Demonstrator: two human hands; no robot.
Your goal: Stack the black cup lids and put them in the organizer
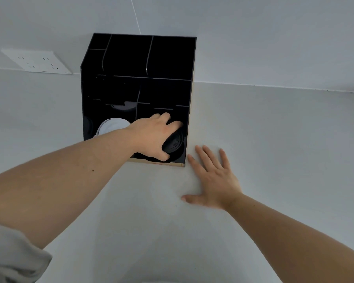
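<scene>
A black organizer with several compartments stands on the white counter against the wall. My left hand reaches into its front right compartment and grips a stack of black cup lids, thumb below and fingers over the top. The stack sits tilted inside that compartment, partly hidden by my hand. My right hand lies flat on the counter just right of the organizer, fingers spread, holding nothing.
White lids fill the front middle compartment to the left of my left hand. A white wall socket plate sits at the far left on the wall. The white counter stretches to the right and toward me.
</scene>
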